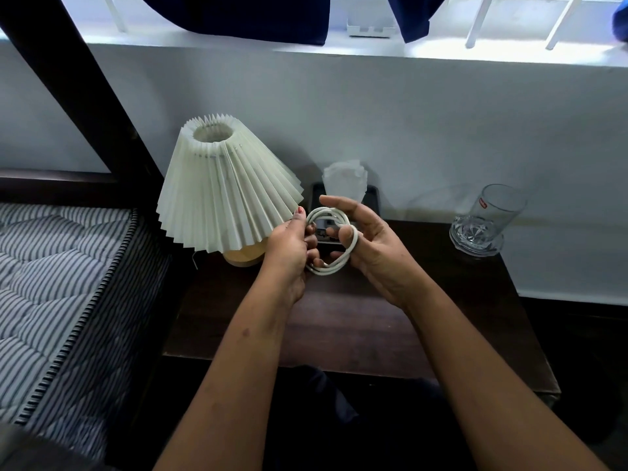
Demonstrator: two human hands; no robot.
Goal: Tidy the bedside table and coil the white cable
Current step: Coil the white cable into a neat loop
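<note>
Thin white rubbery cable (328,243) looped upright between both hands — left fingers (307,237) pinching it, right fingers (348,234) hooked through, half-curled.

White wall (407,130) at 12, bright sill (238,40) w/ navy curtains (258,15) above. Striped mattress (51,283) at 9, dark frame (68,79) at 10.

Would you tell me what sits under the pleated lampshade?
Under the lampshade only a rounded tan lamp base shows, standing on the dark bedside table. The shade and the left hand cover the rest.
</note>
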